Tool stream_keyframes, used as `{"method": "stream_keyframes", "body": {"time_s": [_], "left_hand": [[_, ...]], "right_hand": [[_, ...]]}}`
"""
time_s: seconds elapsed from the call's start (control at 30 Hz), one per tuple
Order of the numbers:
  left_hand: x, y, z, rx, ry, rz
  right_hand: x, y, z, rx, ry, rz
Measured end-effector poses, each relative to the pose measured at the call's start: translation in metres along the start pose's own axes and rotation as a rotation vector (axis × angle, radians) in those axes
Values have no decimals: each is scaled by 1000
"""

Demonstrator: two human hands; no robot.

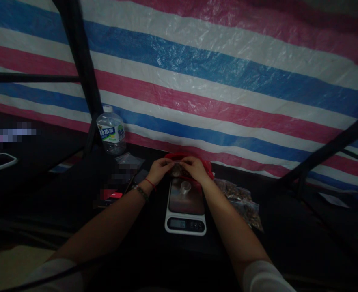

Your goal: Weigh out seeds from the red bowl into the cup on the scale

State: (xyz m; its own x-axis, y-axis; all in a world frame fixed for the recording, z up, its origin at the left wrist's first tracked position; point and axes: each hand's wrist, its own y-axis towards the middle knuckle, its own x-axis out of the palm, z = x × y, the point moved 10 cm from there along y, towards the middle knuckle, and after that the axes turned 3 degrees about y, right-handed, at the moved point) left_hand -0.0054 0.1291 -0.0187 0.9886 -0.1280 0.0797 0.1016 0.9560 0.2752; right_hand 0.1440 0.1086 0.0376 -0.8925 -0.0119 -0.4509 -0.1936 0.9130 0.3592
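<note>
My left hand and my right hand meet just beyond a white kitchen scale. Between them they pinch the top edge of a small clear plastic bag with something brown in it; the dim light hides what exactly. Behind and under the hands is a red plastic basket, its inside mostly covered by them. A small clear cup rests on the scale's dark plate. To the right of my right forearm lie several filled clear bags with brown pieces inside.
A large clear plastic bottle stands at the back left, beside a dark metal post. Flat clear bags lie in front of it. A red item sits left of my left wrist. A striped tarp closes off the back.
</note>
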Motion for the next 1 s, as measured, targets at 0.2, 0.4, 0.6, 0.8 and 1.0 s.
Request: {"method": "stream_keyframes", "body": {"time_s": [0.2,0.4,0.6,0.8,1.0], "left_hand": [[1,-2,3,20,61,-10],[5,-2,14,101,189,-36],[11,-3,17,158,314,-87],[12,-6,20,170,356,-88],[2,-2,21,157,346,12]], "right_hand": [[-2,2,-9,-131,24,36],[4,1,-13,-189,-24,12],[11,0,-11,-201,-6,-7],[13,-2,-17,-221,-51,-4],[-8,-2,-32,-210,-186,104]]}}
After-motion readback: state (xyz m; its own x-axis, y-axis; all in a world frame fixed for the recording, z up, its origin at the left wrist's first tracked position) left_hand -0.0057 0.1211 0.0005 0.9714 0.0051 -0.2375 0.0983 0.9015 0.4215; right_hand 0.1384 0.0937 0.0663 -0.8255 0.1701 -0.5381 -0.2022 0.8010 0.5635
